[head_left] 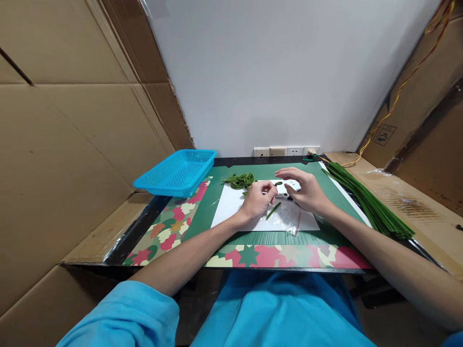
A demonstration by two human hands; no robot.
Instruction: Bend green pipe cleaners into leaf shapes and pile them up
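Note:
My left hand [259,198] is closed in a pinch over the white sheet. A small bent piece of green pipe cleaner [278,183] sticks out from its fingertips. My right hand [306,189] hovers just to the right, thumb and fingers apart, with nothing visible in its grasp. Partly hidden behind it lies a white object with black spots [289,187], its kind unclear. Below the hands, a short straight green pipe cleaner [273,210] rests beside a clear plastic bag [285,219]. Several looped green pipe cleaner pieces [240,180] are heaped beyond my left hand.
A blue perforated basket [175,173] stands at the table's left back. Along the right edge lies a bundle of long green pipe cleaners [369,202]. The white sheet [227,212] lies on a green mat [202,212]. Wall sockets [278,152] and cardboard panels [72,120] border the table.

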